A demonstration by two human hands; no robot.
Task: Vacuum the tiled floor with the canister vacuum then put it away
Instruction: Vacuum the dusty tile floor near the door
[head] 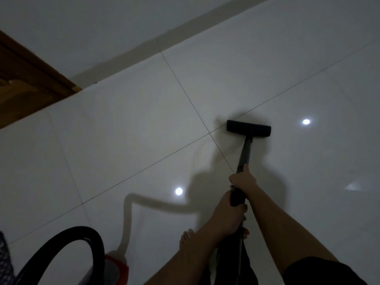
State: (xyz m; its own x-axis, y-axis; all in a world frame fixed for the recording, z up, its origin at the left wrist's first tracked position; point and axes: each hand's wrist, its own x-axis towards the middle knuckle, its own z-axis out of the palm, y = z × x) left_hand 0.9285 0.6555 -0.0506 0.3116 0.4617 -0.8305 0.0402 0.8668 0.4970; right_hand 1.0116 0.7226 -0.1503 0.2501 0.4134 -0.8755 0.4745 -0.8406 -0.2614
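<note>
Head cam: both hands, right hand point(243, 179) & left hand point(228, 212), gripping closed round stiff, light-looking vac wand point(244, 155), steering floor head point(248, 128).

Floor head point(248, 129) on tiled floor point(123, 124), canister point(115, 264) behind-left, door point(26, 83) far left

brown wooden door point(26, 83), pale wall point(102, 27), dark patterned fabric point(5, 262)
</note>
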